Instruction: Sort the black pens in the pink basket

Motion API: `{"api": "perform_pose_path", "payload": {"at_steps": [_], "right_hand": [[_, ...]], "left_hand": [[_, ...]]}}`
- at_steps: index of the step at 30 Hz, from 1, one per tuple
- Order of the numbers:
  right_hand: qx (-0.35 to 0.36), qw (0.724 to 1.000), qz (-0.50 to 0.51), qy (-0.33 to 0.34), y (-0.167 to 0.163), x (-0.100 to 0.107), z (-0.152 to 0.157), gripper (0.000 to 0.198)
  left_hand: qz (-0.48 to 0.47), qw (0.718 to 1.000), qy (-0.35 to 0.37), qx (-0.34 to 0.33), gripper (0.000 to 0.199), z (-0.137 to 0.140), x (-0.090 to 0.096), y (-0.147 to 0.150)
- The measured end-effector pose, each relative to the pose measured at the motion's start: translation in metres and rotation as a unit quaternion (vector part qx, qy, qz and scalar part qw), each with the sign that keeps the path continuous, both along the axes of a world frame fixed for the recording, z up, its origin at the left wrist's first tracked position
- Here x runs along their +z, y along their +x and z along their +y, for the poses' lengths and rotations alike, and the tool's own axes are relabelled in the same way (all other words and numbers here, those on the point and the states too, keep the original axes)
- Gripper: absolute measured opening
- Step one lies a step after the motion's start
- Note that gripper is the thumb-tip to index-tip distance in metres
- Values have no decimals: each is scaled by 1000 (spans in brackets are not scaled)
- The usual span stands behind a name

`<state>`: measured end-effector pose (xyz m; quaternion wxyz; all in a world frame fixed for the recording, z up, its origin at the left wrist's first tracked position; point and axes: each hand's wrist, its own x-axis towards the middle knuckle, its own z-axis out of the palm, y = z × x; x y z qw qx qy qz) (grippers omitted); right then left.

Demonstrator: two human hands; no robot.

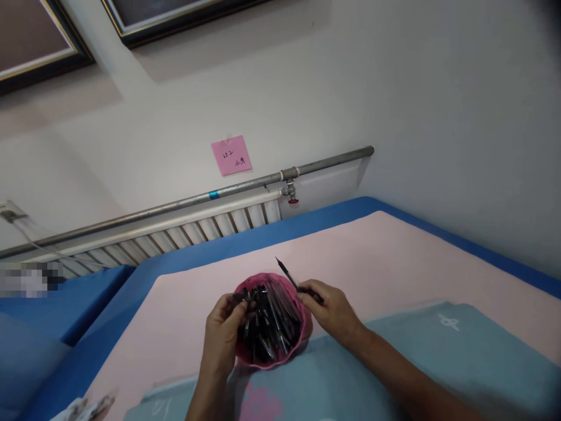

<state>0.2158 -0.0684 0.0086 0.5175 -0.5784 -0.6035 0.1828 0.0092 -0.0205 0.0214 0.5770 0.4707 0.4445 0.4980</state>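
Sorting pens at a pink bowl, centre of the frame, low down.

The left hand (223, 336) grips the near-left rim of the pink bowl (307, 327), fingers curled among the dark pens (269, 324) heaped inside; the right hand (333, 313) pinches a single black pen (287, 273), tip pointing toward the upper left, just above the bowl's far-right rim. Judged as the step of drawing one pen from the heap; the next move likely calls for lifting it clear while the bowl is steadied. The bowl sits where a pink sheet (394, 257) meets a teal cloth (438, 356). A pink note (231, 155) on the wall carries handwriting, too small to read.
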Motion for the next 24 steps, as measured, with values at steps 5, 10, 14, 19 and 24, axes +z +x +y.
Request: {"api": "perform_pose_path", "payload": {"at_steps": [5, 10, 14, 19, 24], "right_hand": [[66, 992, -99, 34, -2, -1, -3, 18], [82, 960, -259, 63, -2, -1, -4, 16], [84, 952, -289, 57, -2, 0, -5, 17], [100, 948, -295, 62, -2, 1, -5, 18], [106, 946, -302, 58, -3, 1, -6, 17]], "left_hand": [[-66, 996, -64, -7, 32, 1, 1, -1], [-91, 993, -69, -12, 35, 4, 2, -5], [-83, 994, -60, -28, 30, 4, 4, -8], [-65, 995, -64, -45, 28, 3, 2, -10], [-48, 995, -63, -54, 27, 3, 2, -11]]}}
